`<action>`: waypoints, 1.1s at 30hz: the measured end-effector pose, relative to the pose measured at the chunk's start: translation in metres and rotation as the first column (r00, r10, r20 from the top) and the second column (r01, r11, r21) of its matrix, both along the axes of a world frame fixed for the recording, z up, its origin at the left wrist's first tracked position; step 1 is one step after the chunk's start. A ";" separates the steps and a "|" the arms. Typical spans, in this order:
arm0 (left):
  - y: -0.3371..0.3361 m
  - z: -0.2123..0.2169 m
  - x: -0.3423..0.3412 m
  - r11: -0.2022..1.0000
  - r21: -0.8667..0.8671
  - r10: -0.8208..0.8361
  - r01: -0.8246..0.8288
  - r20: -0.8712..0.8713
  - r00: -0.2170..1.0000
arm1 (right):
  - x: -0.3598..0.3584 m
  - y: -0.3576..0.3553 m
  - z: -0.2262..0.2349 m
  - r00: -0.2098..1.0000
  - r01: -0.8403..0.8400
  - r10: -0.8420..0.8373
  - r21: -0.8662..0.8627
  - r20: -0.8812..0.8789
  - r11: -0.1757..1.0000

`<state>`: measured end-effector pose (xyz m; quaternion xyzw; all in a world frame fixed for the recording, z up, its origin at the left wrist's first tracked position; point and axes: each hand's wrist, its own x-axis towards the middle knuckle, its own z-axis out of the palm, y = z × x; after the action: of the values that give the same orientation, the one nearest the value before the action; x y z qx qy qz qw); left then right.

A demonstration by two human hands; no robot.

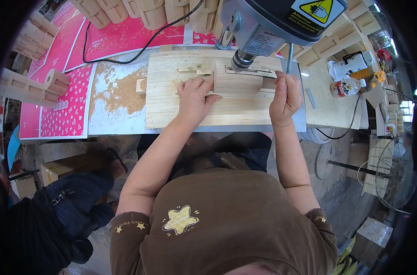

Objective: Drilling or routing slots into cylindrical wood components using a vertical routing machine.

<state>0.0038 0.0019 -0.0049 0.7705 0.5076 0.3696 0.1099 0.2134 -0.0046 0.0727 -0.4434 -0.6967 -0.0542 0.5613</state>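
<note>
— Start from the wooden block (pixel 236 82) under the drill press (pixel 272 23). Far to its left a wooden cylinder (pixel 57 81) lies on the pink sheets (pixel 64 110), and nearer, still left of the block, a patch of sawdust (pixel 119 94) is spread over the tabletop (pixel 112 123).

— And the hands?

— The left hand (pixel 193 98) lies flat on the plywood base (pixel 171 110), touching the block's left end, fingers (pixel 204 85) spread narrow and pressing against it, not wrapped round it. The block sits right beneath the chuck (pixel 242 60).

— That's close.

— I'd say that's the risk. If the bit grabs the wood, the block could twist, and those fingertips are just beside the chuck. Loose dust under the base could let things slide too, I reckon.

— The right side?

— The right hand (pixel 285 98), just right of the block, is closed around the feed lever (pixel 289 57). Pulled down too hard, it might jam the bit. Well to the block's right stands a bottle (pixel 348 86), clear of everything.
</note>
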 end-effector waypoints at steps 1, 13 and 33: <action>0.000 0.000 0.000 1.000 0.015 0.010 -0.010 -0.004 1.000 | 0.001 -0.001 0.001 1.000 -0.005 0.005 0.002 -0.002 1.000; 0.006 0.009 0.005 0.989 -0.145 -0.005 0.031 0.176 0.984 | 0.019 0.104 0.158 0.983 0.052 -0.054 0.016 0.174 0.999; -0.049 0.070 -0.117 0.783 -0.602 0.436 0.155 0.710 0.553 | 0.031 -0.025 0.002 0.870 0.122 0.127 -0.457 0.477 0.881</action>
<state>-0.1128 -0.0476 0.0655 0.3831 0.5495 0.5102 0.5394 0.2446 -0.0300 0.0751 -0.5369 -0.8089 0.0066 0.2393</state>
